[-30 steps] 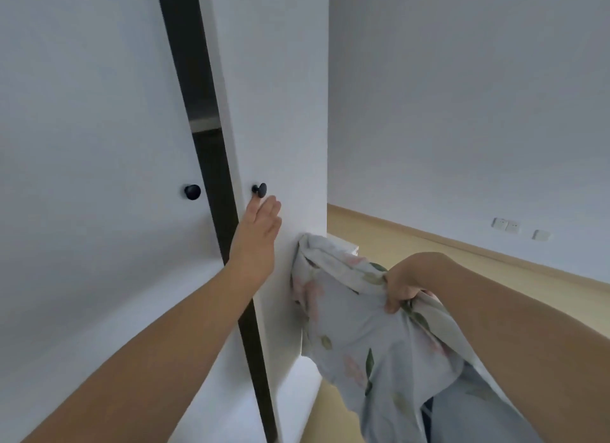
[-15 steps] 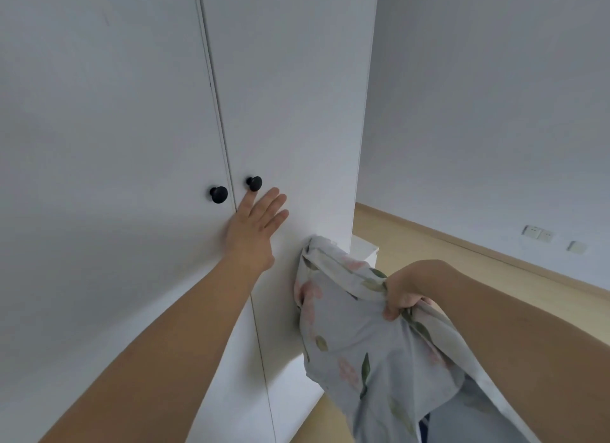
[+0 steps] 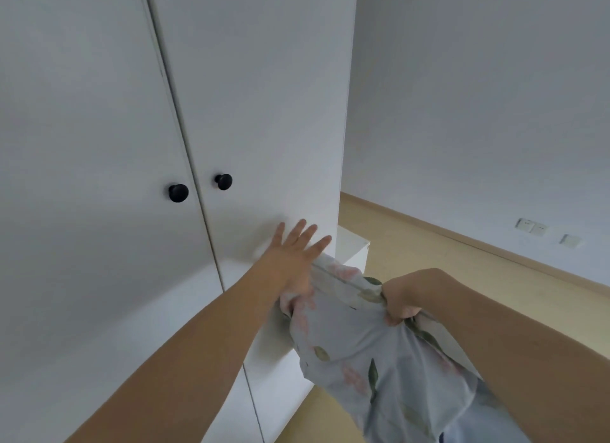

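In front of the closed wardrobe door (image 3: 264, 96), the left hand (image 3: 290, 254) is spread flat, fingers straight, holding nothing, just beside the upper edge of the floral cloth (image 3: 356, 350); the right hand (image 3: 404, 302) clenches a bunch of that cloth, which hangs down and rightward from the fist; its lower end is cut off by the frame; whether the left palm touches door or cloth is unclear.

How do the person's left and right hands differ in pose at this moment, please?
The left hand is open, fingers straight and spread, whereas the right hand is curled tight. The left hand is raised before the white wardrobe door; the right hand sits lower and nearer the camera, gripping a bunch of the floral cloth. Both are bare, with bare forearms.
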The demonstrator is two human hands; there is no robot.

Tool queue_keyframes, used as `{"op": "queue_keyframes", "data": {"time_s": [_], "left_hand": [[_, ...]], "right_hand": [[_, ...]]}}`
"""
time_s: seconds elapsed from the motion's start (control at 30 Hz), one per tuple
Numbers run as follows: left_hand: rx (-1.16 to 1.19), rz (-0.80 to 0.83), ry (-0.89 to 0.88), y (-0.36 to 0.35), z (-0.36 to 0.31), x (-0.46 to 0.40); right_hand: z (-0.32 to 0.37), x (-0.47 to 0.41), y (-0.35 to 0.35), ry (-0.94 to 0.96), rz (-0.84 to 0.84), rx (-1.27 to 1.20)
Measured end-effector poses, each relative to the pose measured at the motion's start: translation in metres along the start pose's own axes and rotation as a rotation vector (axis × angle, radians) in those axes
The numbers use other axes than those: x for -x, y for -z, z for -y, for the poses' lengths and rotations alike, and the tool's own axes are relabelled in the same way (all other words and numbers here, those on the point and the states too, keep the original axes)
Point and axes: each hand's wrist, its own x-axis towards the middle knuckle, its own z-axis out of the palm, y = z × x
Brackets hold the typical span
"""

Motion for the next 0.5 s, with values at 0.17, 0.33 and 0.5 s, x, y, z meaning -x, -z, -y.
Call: {"op": "queue_keyframes", "data": {"time_s": [0.17,0.33,0.5], "left_hand": [[-0.004,-0.071,-0.171,-0.023,-0.047,-0.037],[0.059,-0.083,-0.077,-0.036,-0.069,-0.054],[0.083,-0.005,0.105,-0.049,-0.057,-0.022]], "right_hand": [[-0.034,-0.013,0.007,0.042,-0.051,0.064],[-0.062,-0.033,0.017,0.129,-0.134,0.123],[-0.05,-0.057,0.026,0.302,-0.171,0.157]]}}
